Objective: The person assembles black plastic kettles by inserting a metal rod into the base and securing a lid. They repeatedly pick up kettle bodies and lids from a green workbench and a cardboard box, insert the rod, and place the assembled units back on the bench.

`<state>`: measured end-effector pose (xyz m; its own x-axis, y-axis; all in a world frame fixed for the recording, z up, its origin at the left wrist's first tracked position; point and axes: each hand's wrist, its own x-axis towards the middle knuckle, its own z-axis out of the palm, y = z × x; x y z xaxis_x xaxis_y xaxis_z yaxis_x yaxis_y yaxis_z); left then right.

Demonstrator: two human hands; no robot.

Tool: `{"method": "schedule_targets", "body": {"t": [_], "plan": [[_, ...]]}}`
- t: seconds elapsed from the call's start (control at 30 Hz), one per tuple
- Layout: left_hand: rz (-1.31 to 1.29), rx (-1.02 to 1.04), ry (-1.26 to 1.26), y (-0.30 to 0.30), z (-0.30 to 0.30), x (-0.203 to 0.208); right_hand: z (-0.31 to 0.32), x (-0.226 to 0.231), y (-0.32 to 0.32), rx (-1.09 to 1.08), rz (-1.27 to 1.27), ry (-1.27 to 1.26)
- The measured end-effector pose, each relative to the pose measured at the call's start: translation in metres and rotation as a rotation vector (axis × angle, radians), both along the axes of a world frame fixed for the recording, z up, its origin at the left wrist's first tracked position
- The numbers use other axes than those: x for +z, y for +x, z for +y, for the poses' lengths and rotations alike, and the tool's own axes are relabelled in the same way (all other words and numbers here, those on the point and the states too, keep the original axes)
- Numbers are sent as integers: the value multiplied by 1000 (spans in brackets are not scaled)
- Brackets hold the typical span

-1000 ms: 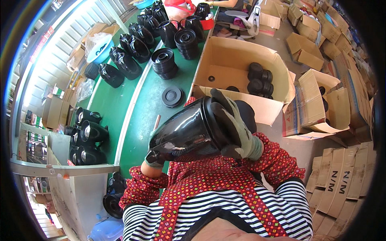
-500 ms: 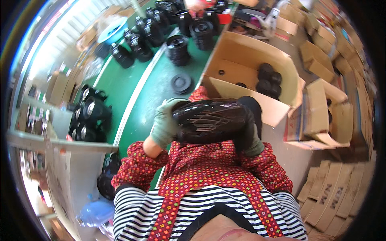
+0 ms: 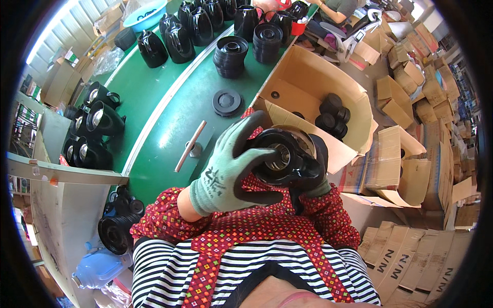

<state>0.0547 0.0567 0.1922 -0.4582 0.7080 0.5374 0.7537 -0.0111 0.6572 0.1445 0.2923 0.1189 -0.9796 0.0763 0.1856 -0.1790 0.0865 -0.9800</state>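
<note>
The left hand point(image 3: 226, 167) and the right hand point(image 3: 319, 177) wear green gloves with dark-coated fingers. The workpiece—a black jug point(image 3: 294, 163)—is located in front of the person's chest, beside the near edge of the green table point(image 3: 172, 131), with its round mouth turned up toward the head and a shiny metallic interior visible.

Left hand: fingers spread and bent, the index fingertip at the collar of the mouth, the thumb extended below, apart from the index finger. The pressure applied cannot be told. Right hand: gripping the jug from its right side; the fingers are partly hidden by the body.

On the table, a rod tool point(image 3: 190, 146) lies just left of the left hand. A black disc point(image 3: 227, 102) lies flat beyond it. Farther back stand two stacks of black rings point(image 3: 230, 60), with upright black jugs point(image 3: 200, 26) behind and to the left. Right of the table—beyond its edge—an open cardboard box point(image 3: 290, 72) contains round black caps point(image 3: 329, 105).
</note>
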Motion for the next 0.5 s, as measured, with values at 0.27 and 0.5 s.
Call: {"method": "schedule_targets", "body": {"t": [0.27, 0.5], "plan": [[-162, 75, 185, 9, 9, -67, 29, -9, 7, -170, -143, -786], [-359, -132, -191, 12, -37, -114, 96, -12, -21, -377, -177, 300]]}}
